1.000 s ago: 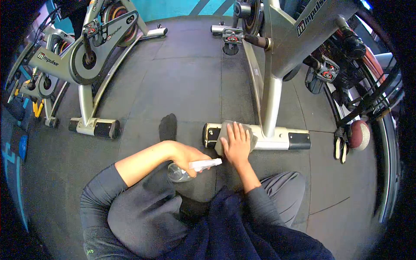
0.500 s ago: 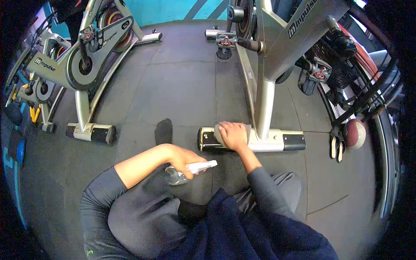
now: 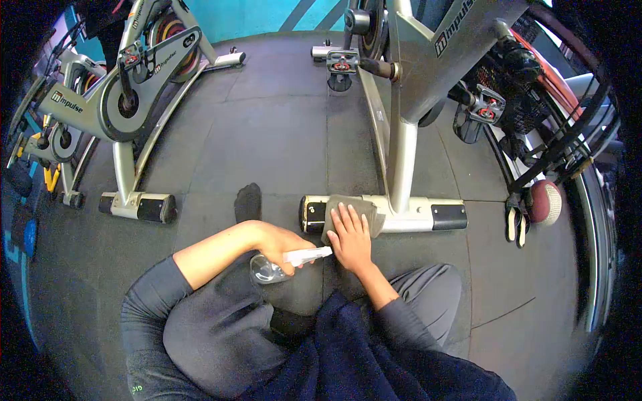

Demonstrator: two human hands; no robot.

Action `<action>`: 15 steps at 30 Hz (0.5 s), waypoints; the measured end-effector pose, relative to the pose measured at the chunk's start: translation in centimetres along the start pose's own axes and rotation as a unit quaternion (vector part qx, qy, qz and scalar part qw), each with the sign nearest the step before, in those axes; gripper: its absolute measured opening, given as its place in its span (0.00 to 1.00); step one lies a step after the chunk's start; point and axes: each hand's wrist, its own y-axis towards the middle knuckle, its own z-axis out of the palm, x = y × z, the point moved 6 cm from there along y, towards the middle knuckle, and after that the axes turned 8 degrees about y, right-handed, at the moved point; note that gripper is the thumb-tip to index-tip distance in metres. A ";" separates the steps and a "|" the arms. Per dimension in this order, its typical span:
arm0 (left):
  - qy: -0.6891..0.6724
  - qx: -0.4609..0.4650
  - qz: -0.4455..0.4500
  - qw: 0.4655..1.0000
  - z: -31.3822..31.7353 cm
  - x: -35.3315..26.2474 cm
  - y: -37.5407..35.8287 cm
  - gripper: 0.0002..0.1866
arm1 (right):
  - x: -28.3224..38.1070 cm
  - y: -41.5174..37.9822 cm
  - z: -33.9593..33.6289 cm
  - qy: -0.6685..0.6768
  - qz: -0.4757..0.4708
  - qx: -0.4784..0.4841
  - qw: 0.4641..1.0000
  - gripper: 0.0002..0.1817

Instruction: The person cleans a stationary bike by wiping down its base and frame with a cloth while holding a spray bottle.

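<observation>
My left hand is wrapped round the neck of a clear spray bottle with a white trigger head pointing right. Under my right hand lies a grey-brown cloth, pressed against the left part of a bike's rear floor bar. The fingers of that hand are stretched out flat over the cloth. The bar is silvery white with black end caps, and the cloth partly covers its left cap. The bike's frame post rises from the bar.
Another exercise bike stands at the left, with one more behind it. A dark-clothed person is partly visible at the upper left. On the right are a red and white ball and a rack. My socked foot rests ahead.
My right hand has shifted left and towards me, its fingers now straighter on the cloth. More of the cloth shows, hanging over the bar's front. My left hand keeps its hold on the bottle.
</observation>
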 end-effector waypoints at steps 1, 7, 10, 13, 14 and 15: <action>-0.007 -0.005 0.001 1.000 0.0 -0.1 -0.1 0.29 | -0.1 0.9 0.4 0.003 0.000 0.003 1.000 0.28; -0.008 0.002 -0.022 1.000 -0.1 -0.6 -0.5 0.29 | -0.9 8.2 2.4 -0.022 0.031 0.157 0.987 0.28; -0.012 0.010 -0.023 1.000 0.1 -0.2 -0.4 0.29 | -2.0 11.1 3.5 -0.003 0.143 0.311 0.940 0.31; -0.022 0.004 -0.036 0.999 -0.1 -0.3 -0.6 0.29 | -2.9 12.0 4.7 0.001 0.137 0.291 0.947 0.35; -0.021 0.004 -0.035 0.999 -0.1 -0.2 -0.6 0.29 | -3.3 11.9 5.2 0.004 0.144 0.281 0.949 0.32; -0.024 0.005 -0.030 0.999 -0.1 0.0 -0.5 0.29 | -3.1 11.4 5.2 0.001 0.145 0.281 0.949 0.32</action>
